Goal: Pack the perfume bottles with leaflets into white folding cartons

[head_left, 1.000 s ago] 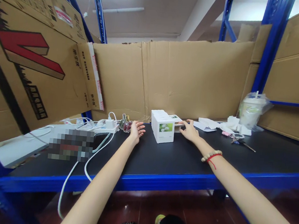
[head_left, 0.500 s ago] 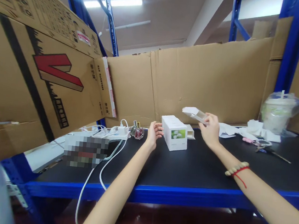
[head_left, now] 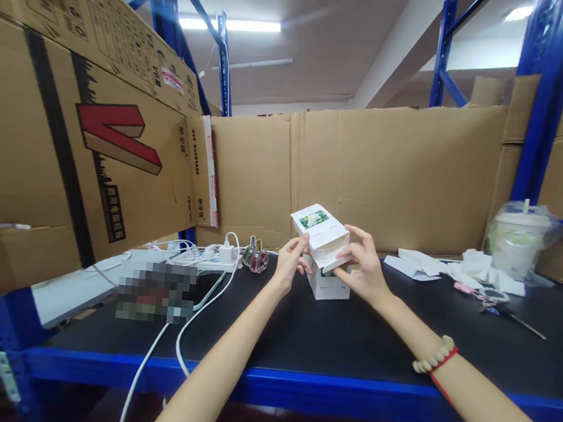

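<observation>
Between my hands is a small white cardboard box (head_left: 330, 229) with a green-and-white flower picture on its face, tilted above the black tabletop. Its near end shows a flap standing out. My left hand (head_left: 288, 265) pinches the box's left lower edge with thumb and fingers. On the other side, my right hand (head_left: 365, 268) grips the right side and the flap end. Directly beneath and behind it stand similar white boxes (head_left: 332, 289) in a row, mostly hidden by the held box and my fingers.
Two small glass bottles (head_left: 257, 260) stand left of the boxes, beside a white power strip (head_left: 206, 260) with cables. White papers (head_left: 414, 264), keys (head_left: 496, 297) and a bagged drink cup (head_left: 518, 242) lie to the right. Cardboard walls (head_left: 391, 169) enclose the back.
My right hand has brought the box leftward over the row and turned its picture face up. My left hand, empty before, has closed on it. The view has shifted slightly.
</observation>
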Motion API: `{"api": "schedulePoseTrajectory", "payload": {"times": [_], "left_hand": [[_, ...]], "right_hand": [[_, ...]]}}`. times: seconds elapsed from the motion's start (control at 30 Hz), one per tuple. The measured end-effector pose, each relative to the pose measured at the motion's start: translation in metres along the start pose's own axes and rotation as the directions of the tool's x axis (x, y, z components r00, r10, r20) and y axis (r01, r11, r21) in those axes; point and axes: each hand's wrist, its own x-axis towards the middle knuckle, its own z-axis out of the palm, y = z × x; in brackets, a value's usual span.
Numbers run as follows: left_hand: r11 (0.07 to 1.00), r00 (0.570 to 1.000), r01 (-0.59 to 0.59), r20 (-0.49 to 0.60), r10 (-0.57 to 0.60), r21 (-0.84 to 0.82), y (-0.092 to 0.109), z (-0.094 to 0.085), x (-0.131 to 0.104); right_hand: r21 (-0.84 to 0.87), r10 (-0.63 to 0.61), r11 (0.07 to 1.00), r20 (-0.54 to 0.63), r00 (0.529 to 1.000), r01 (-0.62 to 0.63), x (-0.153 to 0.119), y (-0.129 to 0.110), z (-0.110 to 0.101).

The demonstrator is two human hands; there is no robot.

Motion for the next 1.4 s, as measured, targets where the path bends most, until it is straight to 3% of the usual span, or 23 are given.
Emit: {"api": "schedulePoseTrajectory", "payload": {"times": [0.1, 0.33, 0.53, 0.83, 1.03, 1.4], "left_hand": [[0.999, 1.0, 0.028, -0.006, -0.028, -0.019, 0.0025, -0.004, 0.0007], [0.988, 0.996, 0.078, 0.044, -0.073, -0.132, 0.008, -0.0078, -0.0004], [0.983, 0.992, 0.075, 0.109, -0.057, -0.17, 0.0054, -0.0079, -0.0011], [0.971, 0.988, 0.1, 0.135, -0.072, -0.217, 0.003, -0.0085, -0.0005], [0.963, 0.987, 0.11, 0.142, -0.077, -0.246, 0.0028, -0.0092, 0.0016], [0.982, 0.976, 0.078, 0.213, -0.041, -0.17, 0.0049, -0.0088, -0.0025]], "right_hand": [[0.066, 0.059, 0.996, -0.001, 0.998, -0.059, 0.0, -0.004, 0.0026], [0.241, 0.261, 0.944, -0.139, 0.955, -0.223, 0.0036, 0.0016, 0.0043], [0.408, 0.382, 0.851, -0.049, 0.923, -0.33, 0.004, 0.0026, 0.0072], [0.501, 0.448, 0.79, -0.079, 0.89, -0.353, 0.0055, 0.0, 0.0083], [0.521, 0.444, 0.776, -0.05, 0.895, -0.355, 0.0051, -0.0025, 0.0086], [0.569, 0.46, 0.766, -0.16, 0.874, -0.299, 0.0063, -0.003, 0.0088]]}}
